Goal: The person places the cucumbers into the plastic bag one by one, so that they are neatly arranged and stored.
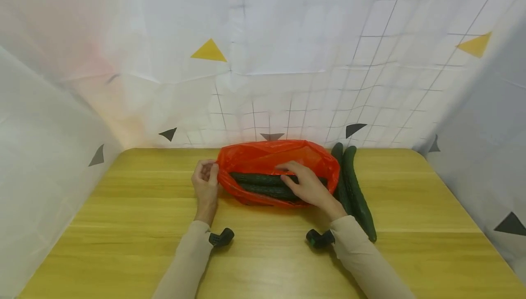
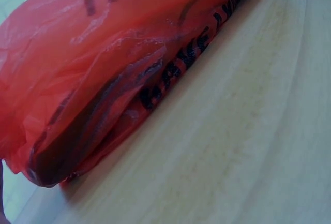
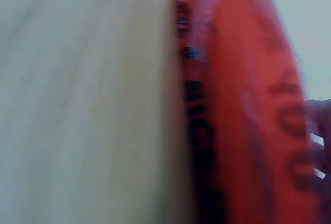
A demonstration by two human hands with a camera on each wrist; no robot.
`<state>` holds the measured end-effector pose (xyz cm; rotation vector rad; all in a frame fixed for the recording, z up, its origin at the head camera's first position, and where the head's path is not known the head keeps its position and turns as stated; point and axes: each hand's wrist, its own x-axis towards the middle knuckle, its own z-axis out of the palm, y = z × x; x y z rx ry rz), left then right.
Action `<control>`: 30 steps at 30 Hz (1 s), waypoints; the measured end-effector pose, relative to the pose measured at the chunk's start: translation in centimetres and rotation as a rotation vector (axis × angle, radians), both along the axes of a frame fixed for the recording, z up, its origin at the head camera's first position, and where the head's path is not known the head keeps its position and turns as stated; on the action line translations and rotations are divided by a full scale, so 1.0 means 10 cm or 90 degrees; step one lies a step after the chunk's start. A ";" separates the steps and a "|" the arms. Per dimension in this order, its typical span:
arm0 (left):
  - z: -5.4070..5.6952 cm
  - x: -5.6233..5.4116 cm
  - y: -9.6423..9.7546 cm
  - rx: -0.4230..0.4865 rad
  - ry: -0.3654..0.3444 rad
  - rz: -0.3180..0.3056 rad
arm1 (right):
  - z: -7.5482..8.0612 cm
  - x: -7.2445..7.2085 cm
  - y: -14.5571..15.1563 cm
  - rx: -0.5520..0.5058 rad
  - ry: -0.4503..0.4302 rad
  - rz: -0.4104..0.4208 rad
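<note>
A red plastic bag (image 1: 255, 155) lies on its side lengthwise, its wide mouth facing up. Two dark green cucumbers (image 1: 263, 189) lie side by side inside it. At the bag's left end, my left hand (image 1: 205, 180) pinches the gathered rim. My right hand (image 1: 306, 185) reaches over the front rim into the mouth, fingers loosely bent above the cucumbers and gripping nothing. In the left wrist view, black print and a dark cucumber shape show through the bag (image 2: 103, 53). Motion blurs the bag (image 3: 253, 79) in the right wrist view.
Two more cucumbers (image 1: 357, 189) lie against the bag's right end on the wooden table (image 1: 135, 217). White sheeting (image 1: 279, 57) with grid lines and triangle marks hangs behind the table and on both sides. Each wrist carries a small black camera (image 1: 222, 238).
</note>
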<state>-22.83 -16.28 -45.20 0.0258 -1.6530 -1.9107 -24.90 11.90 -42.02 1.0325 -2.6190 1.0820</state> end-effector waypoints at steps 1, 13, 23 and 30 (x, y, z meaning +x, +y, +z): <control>0.01 0.00 0.00 0.000 0.000 0.001 | 0.03 0.00 0.03 -0.010 0.011 -0.002; 0.01 0.00 0.01 -0.004 0.004 0.021 | 0.38 0.00 0.46 -0.105 0.109 -0.069; 0.15 0.11 0.03 -0.016 -0.008 0.005 | 0.48 -0.04 0.86 -0.141 0.103 -0.159; 0.23 0.16 0.06 -0.028 -0.008 0.011 | 0.47 -0.06 1.07 -0.123 0.063 -0.212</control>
